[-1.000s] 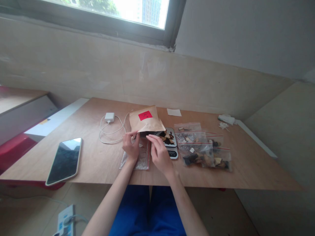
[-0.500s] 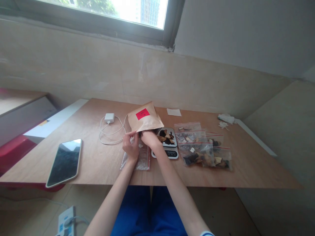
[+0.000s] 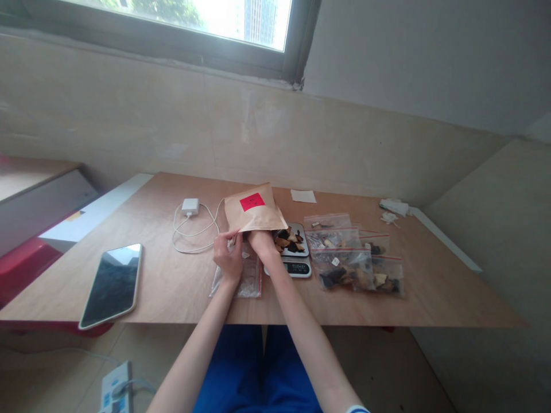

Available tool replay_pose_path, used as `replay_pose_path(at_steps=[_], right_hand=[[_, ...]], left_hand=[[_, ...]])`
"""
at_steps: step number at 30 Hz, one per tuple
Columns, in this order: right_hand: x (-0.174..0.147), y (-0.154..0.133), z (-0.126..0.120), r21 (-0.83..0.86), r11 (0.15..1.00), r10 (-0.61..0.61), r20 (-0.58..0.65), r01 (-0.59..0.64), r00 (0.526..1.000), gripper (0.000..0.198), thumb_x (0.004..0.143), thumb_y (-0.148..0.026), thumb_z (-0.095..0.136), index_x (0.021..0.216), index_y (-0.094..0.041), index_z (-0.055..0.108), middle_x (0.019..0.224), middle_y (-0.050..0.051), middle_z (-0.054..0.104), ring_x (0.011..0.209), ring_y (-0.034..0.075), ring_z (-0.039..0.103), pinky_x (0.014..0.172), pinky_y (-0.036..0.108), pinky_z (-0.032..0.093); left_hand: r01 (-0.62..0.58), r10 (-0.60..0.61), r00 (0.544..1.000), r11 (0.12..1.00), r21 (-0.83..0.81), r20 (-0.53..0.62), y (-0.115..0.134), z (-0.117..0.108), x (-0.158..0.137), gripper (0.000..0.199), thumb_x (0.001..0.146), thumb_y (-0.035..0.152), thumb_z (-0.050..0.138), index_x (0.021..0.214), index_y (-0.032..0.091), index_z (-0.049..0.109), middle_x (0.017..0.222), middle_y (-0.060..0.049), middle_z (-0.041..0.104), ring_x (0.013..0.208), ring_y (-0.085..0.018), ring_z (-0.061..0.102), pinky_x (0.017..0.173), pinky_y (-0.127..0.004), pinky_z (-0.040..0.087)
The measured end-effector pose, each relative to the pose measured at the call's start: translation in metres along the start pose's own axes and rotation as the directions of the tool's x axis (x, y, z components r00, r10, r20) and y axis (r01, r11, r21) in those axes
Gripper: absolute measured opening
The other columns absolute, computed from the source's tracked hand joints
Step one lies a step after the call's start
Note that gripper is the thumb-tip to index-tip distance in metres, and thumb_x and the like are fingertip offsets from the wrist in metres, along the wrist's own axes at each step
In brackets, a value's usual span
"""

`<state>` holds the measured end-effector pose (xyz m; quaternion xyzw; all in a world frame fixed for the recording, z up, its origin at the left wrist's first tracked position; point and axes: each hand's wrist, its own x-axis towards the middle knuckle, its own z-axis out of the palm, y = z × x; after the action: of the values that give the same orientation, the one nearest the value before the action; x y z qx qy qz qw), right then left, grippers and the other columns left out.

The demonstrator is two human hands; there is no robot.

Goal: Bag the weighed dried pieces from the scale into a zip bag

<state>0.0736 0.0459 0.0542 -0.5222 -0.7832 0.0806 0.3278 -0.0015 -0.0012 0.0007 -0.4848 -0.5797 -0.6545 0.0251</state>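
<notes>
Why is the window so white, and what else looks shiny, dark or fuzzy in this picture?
In the head view, strong daylight washes out part of the window; in the head view, the phone has a pale glare on its top end; in the head view, the paper bag is dark at its mouth, and the writing on its red label is too fuzzy to read.
</notes>
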Motion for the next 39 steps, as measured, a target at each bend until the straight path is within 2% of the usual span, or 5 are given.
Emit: replay_pose_path(at_steps=[6, 11, 20, 26, 39], right_hand=[[-0.033, -0.008, -0.013, -0.008, 0.999, 0.032, 0.082, -0.032, 0.996, 0.036, 0.078, -0.001, 0.042, 0.106, -0.012, 0.063, 0.099, 0.012, 0.067, 0.100, 0.024, 0.059, 0.095, 0.036, 0.042], [-0.074, -0.019, -0.023, 0.137, 0.989, -0.028, -0.207, 0.057, 0.978, 0.029, 0.089, -0.013, 0.037, 0.100, -0.019, 0.064, 0.097, 0.008, 0.066, 0.095, 0.020, 0.059, 0.087, 0.033, 0.045], [-0.131, 0.011, -0.051, 0.691, 0.705, 0.569, -0.421, -0.156, 0.707, 0.022, 0.080, -0.030, 0.058, 0.096, -0.016, 0.056, 0.095, 0.008, 0.064, 0.084, 0.016, 0.061, 0.070, 0.027, 0.047], [-0.128, 0.038, -0.051, 0.664, 0.723, 0.524, -0.351, -0.188, 0.776, 0.025, 0.081, -0.030, 0.057, 0.100, -0.015, 0.051, 0.092, 0.009, 0.065, 0.082, 0.016, 0.061, 0.068, 0.027, 0.047], [-0.132, 0.059, -0.052, -0.118, 0.988, 0.067, -0.214, -0.094, 0.974, 0.022, 0.091, -0.024, 0.041, 0.100, -0.018, 0.061, 0.089, 0.008, 0.065, 0.083, 0.021, 0.057, 0.078, 0.035, 0.046]], left_hand=[[-0.013, 0.013, 1.000, 0.999, -0.040, -0.016, 0.002, -0.001, 0.001, 0.019, 0.081, 0.035, 0.054, 0.079, 0.018, 0.059, 0.075, -0.003, 0.062, 0.071, -0.015, 0.057, 0.069, -0.027, 0.046], [0.043, -0.044, 0.999, 0.997, -0.058, -0.009, 0.000, 0.000, 0.000, 0.021, 0.081, 0.037, 0.053, 0.081, 0.018, 0.059, 0.075, -0.003, 0.062, 0.071, -0.014, 0.057, 0.069, -0.027, 0.047], [0.144, -0.149, 0.988, 0.983, -0.114, -0.038, -0.001, 0.000, 0.001, 0.024, 0.081, 0.039, 0.053, 0.083, 0.016, 0.059, 0.077, -0.003, 0.061, 0.071, -0.013, 0.057, 0.067, -0.026, 0.049], [0.045, -0.048, 0.999, 0.995, -0.084, -0.025, 0.000, -0.002, 0.000, 0.021, 0.082, 0.037, 0.053, 0.080, 0.017, 0.059, 0.076, -0.003, 0.062, 0.074, -0.014, 0.057, 0.070, -0.026, 0.047], [0.045, -0.046, 0.999, 0.997, -0.068, -0.016, 0.000, -0.001, 0.000, 0.021, 0.082, 0.037, 0.053, 0.082, 0.017, 0.060, 0.076, -0.003, 0.062, 0.073, -0.014, 0.058, 0.069, -0.027, 0.047]])
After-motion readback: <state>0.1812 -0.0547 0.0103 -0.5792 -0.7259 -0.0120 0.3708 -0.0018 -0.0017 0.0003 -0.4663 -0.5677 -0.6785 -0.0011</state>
